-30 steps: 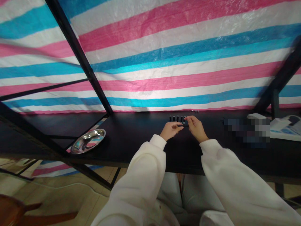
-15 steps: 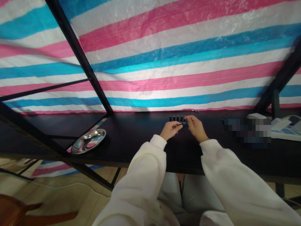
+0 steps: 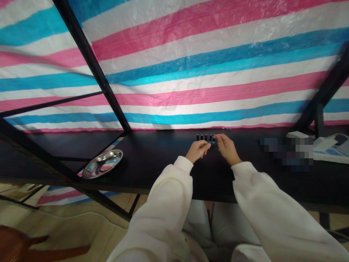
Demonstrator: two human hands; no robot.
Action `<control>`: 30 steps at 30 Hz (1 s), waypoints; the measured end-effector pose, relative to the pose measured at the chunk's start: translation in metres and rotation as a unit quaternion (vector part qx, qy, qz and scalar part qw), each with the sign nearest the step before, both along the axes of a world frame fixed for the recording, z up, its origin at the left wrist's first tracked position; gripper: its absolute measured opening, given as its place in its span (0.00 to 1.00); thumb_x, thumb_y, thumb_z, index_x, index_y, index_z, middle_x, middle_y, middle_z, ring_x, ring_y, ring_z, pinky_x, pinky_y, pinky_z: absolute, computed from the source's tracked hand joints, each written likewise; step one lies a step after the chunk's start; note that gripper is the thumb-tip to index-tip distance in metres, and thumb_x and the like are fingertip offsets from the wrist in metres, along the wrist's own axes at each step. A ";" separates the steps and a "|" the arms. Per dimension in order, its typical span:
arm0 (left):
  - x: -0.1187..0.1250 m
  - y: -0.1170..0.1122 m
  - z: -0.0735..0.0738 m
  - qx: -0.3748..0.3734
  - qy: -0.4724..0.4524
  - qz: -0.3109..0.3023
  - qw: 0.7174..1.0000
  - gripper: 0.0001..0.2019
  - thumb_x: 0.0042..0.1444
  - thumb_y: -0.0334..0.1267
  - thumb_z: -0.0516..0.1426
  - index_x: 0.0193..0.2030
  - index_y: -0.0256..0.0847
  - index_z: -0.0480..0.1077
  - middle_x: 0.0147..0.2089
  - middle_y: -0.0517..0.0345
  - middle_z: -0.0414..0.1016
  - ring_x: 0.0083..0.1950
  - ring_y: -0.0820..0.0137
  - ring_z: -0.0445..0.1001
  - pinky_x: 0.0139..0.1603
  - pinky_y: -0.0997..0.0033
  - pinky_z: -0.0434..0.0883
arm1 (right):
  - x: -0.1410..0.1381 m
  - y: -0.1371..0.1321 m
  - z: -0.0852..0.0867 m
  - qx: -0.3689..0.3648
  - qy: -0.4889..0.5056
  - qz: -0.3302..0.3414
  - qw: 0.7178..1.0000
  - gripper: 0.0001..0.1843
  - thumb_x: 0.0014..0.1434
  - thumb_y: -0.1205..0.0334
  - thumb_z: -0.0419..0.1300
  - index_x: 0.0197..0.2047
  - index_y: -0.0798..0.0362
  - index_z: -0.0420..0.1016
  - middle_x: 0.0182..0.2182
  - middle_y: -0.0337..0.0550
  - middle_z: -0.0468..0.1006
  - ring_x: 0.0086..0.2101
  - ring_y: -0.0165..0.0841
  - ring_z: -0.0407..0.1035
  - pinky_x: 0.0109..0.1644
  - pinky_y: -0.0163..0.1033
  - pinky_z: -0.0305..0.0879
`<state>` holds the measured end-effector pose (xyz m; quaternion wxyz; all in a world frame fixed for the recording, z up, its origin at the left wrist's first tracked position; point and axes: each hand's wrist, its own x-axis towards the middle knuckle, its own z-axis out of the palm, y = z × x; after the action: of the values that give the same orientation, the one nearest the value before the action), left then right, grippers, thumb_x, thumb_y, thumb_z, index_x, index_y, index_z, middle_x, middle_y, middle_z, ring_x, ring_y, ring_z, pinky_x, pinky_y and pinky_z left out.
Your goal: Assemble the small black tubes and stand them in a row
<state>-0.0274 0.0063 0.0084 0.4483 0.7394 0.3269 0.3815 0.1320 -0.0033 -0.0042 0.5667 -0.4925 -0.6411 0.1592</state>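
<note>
Several small black cylinders (image 3: 201, 137) with pale ends stand upright in a row on the black table (image 3: 158, 156). My left hand (image 3: 198, 151) is at the front of the row, thumb and fingers pinched together; anything between them is too small to make out. Just to the right, my right hand (image 3: 225, 147) has its fingertips closed at the right-end black cylinder (image 3: 214, 138). Whether it grips that cylinder or another small piece, I cannot tell. A dark, low strip lies between the hands, partly hidden by the fingers.
To the left is a shiny metal dish (image 3: 103, 164) near a black frame post (image 3: 92, 67). Small bits (image 3: 227, 129) lie at the table's back edge. On the right are a pixelated dark item (image 3: 283, 151) and a white device (image 3: 334, 149). A striped sheet (image 3: 191, 87) hangs behind.
My left hand's fingertips have shifted slightly, and the dark sliver seen at them before is less visible. My right hand stays at the right end of the row.
</note>
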 end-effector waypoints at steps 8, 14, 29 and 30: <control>0.001 0.000 -0.001 -0.038 -0.023 -0.003 0.999 0.17 0.52 0.48 0.52 0.24 0.36 0.61 0.14 0.67 0.59 0.12 0.82 0.55 0.14 0.80 0.52 | -0.002 -0.004 0.004 0.001 -0.002 -0.002 1.000 0.20 0.58 0.47 0.46 0.36 0.54 0.69 0.20 0.39 0.67 0.22 0.30 0.63 0.25 0.34 0.58; 0.003 -0.001 -0.001 -0.076 -0.042 0.003 0.996 0.17 0.51 0.49 0.53 0.22 0.36 0.60 0.12 0.68 0.57 0.11 0.82 0.54 0.14 0.80 0.52 | -0.002 -0.006 0.006 0.004 -0.013 -0.009 1.000 0.20 0.58 0.48 0.45 0.36 0.54 0.69 0.20 0.39 0.67 0.23 0.30 0.64 0.25 0.34 0.58; 0.004 -0.002 -0.001 -0.134 -0.067 0.027 0.988 0.18 0.48 0.49 0.54 0.18 0.37 0.58 0.10 0.68 0.54 0.11 0.82 0.53 0.13 0.79 0.50 | -0.004 -0.011 0.010 0.025 -0.049 -0.019 0.998 0.22 0.58 0.47 0.44 0.35 0.55 0.69 0.25 0.44 0.72 0.23 0.30 0.64 0.29 0.35 0.60; 0.004 -0.002 -0.001 -0.137 -0.067 0.029 0.988 0.19 0.48 0.50 0.54 0.18 0.37 0.58 0.10 0.68 0.54 0.11 0.82 0.53 0.13 0.79 0.50 | -0.004 -0.011 0.010 0.027 -0.051 -0.020 0.998 0.22 0.59 0.47 0.44 0.35 0.55 0.69 0.26 0.44 0.72 0.23 0.30 0.64 0.30 0.35 0.61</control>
<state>-0.0235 0.0045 0.0077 0.5550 0.6339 0.3666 0.3947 0.1275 -0.0148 0.0059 0.5494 -0.4973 -0.6632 0.1045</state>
